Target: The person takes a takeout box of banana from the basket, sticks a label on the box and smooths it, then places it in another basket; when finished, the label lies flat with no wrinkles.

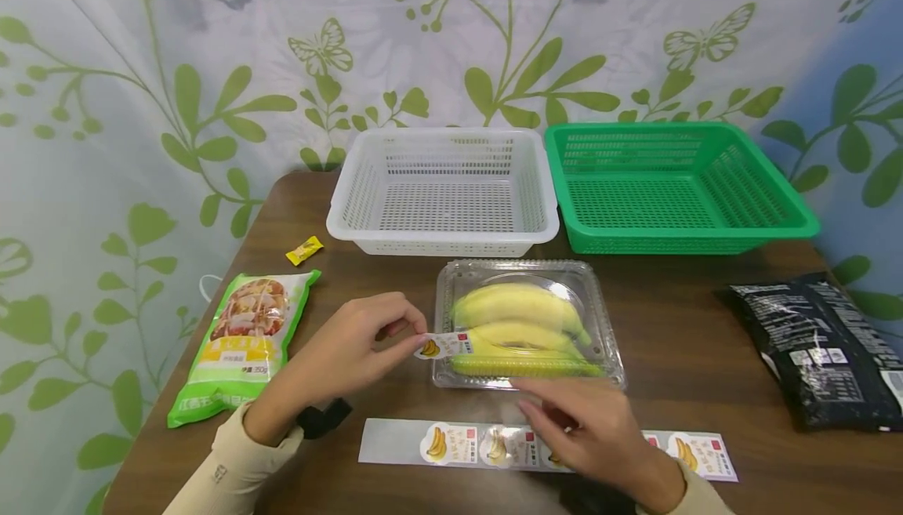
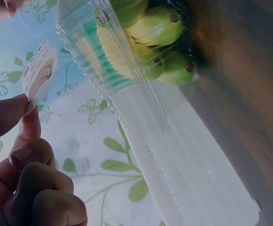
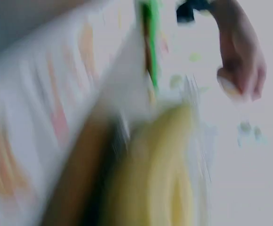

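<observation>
My left hand (image 1: 363, 342) pinches a small white label (image 1: 443, 345) with a banana picture between thumb and index finger. In the left wrist view this banana label (image 2: 40, 75) stands upright from the fingertips. Its free end overlaps the left side of a clear plastic box (image 1: 610, 346) in the head view. Yellow-green bananas (image 1: 522, 335) lie inside the box, under its lid. Blurred by motion, my right hand (image 1: 585, 429) is at the box's front edge with fingers loosely bent and nothing visible in them. Below it lies a backing strip of banana labels (image 1: 395, 440), partly hidden by this hand.
Behind the box stand a white basket (image 1: 444, 244) and a green basket (image 1: 691, 241), side by side. A green-and-white food bag (image 1: 243, 342) and a small yellow packet (image 1: 305, 250) lie at left. At right is a black package (image 1: 818, 354) on the brown table (image 1: 677, 295).
</observation>
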Tool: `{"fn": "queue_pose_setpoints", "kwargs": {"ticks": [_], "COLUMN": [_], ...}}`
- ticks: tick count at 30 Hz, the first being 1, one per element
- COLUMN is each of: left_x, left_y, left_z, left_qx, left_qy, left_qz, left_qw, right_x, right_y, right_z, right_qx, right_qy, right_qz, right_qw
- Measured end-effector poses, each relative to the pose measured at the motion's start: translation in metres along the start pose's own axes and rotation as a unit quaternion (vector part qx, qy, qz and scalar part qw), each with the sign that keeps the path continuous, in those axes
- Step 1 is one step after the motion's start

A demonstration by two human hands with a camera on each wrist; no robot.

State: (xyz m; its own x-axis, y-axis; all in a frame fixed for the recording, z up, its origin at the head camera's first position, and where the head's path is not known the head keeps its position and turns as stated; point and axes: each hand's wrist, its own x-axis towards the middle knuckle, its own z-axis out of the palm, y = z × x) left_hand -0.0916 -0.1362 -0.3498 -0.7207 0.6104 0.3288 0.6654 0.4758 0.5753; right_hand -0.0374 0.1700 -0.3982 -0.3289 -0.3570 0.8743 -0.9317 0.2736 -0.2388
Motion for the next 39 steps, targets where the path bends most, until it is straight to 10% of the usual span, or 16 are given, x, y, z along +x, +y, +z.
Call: {"fn": "queue_pose_setpoints", "kwargs": {"ticks": [5,12,19,26,39], "left_x": [0.017,0.036,0.050,0.066,0.085], "left_y": [0.003,0.005,0.002,-0.005,-0.005], "left_z": [0.004,0.012,0.020,0.033,0.048], "left_qx": [-0.014,-0.044,-0.070,-0.098,-0.085], "left_qy": [-0.017,-0.037,-0.033,-0.055,-0.071], "left_qz": [-0.010,-0.013,-0.017,-0.047,-0.050], "left_qw": [0.9997,0.9983,0.9969,0.9926,0.9926], "right_x": [0.003,-0.025,-0.050,-0.056,-0.061], "right_y": [0.025,0.059,0.080,0.083,0.084], "right_z": [-0.041,-0.076,-0.085,-0.080,-0.074], "right_qx": [-0.056,-0.066,-0.008,0.100,0.140], "right_qy": [0.028,0.062,-0.022,-0.111,-0.135], "right_qz": [0.113,0.291,0.406,0.408,0.404], "right_qw": [0.992,0.952,0.913,0.901,0.894]}}
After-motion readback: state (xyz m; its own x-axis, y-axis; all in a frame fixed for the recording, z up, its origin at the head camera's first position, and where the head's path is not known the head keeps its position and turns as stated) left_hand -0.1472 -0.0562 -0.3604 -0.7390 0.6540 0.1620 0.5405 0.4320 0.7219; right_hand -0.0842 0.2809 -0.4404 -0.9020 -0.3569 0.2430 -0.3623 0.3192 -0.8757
